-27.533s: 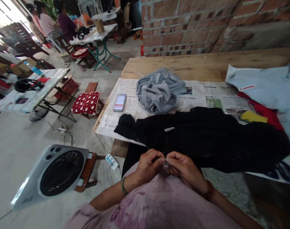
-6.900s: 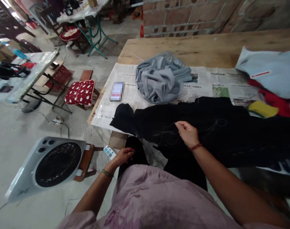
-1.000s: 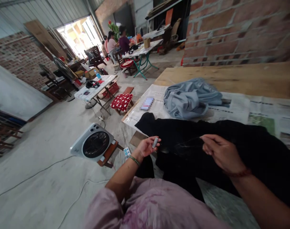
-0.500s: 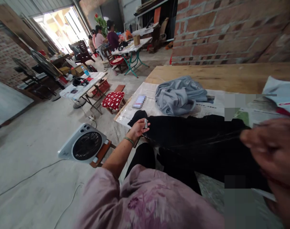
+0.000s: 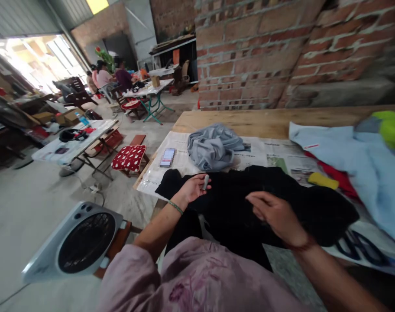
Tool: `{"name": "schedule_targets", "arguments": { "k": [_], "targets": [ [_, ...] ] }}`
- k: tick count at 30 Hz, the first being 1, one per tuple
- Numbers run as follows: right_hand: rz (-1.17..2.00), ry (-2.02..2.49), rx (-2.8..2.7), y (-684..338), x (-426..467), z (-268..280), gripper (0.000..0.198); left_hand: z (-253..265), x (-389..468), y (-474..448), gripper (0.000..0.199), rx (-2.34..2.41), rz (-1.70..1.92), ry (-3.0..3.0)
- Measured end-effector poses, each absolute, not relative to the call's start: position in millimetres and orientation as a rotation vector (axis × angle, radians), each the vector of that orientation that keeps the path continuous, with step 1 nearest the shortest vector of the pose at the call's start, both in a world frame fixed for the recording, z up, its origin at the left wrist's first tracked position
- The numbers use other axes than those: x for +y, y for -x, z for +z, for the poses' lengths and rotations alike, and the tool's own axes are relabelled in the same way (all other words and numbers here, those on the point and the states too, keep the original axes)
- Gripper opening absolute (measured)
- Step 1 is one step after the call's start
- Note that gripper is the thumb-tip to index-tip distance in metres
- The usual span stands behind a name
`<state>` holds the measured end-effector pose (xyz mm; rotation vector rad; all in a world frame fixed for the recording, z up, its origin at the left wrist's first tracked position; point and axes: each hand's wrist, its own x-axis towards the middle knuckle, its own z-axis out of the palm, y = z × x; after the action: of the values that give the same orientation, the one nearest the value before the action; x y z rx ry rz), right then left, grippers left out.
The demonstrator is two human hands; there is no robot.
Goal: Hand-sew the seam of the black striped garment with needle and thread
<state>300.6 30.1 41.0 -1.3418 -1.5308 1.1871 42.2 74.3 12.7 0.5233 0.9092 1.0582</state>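
A black garment (image 5: 301, 203) lies across newspaper (image 5: 269, 154) on a wooden table (image 5: 249, 121) and hangs over its near edge. My left hand (image 5: 194, 188) is raised above the garment's left part and grips a small grey spool (image 5: 205, 182) between thumb and fingers. My right hand (image 5: 275, 214) hovers over the middle of the black cloth, its fingers pinched together; what they hold is too fine to tell, perhaps thread. A crumpled grey garment (image 5: 213, 145) sits beyond, with a phone (image 5: 167, 157) to its left.
Pale blue cloth (image 5: 356, 160), red cloth and a yellow piece (image 5: 322, 180) cover the table's right. A box fan (image 5: 74, 240) stands on the floor at the left, near a red spotted cushion (image 5: 129, 157). A folding table (image 5: 70, 145) and seated people (image 5: 108, 78) are farther off.
My right hand came down from close to the camera and sits over the black cloth. My left hand still holds the spool, a little farther right. The view tilted down and right.
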Motion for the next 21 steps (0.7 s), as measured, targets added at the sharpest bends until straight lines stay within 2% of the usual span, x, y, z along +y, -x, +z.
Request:
{"name": "schedule_targets", "arguments": {
  "k": [5,11,14,16,19,21],
  "targets": [
    [1.046,1.337,-1.749,-264,76,9,0.022,35,74,-16,0.032,0.805,1.179,-0.549],
    [1.064,1.310,-1.823,-247,94,11,0.023,72,74,40,0.042,0.823,1.355,-0.745],
    [1.122,1.241,-1.905,-241,93,20,0.022,58,66,25,0.027,0.946,1.269,-0.750],
    [1.138,1.194,-1.958,-238,93,28,0.023,43,61,-2,0.018,0.981,1.083,-0.755],
    [1.097,1.126,-2.045,-238,96,45,0.023,29,56,-50,0.032,0.947,0.817,-0.787],
    [1.046,1.100,-2.095,-241,97,60,0.022,32,56,-74,0.033,0.884,0.819,-0.781]
  ]
}}
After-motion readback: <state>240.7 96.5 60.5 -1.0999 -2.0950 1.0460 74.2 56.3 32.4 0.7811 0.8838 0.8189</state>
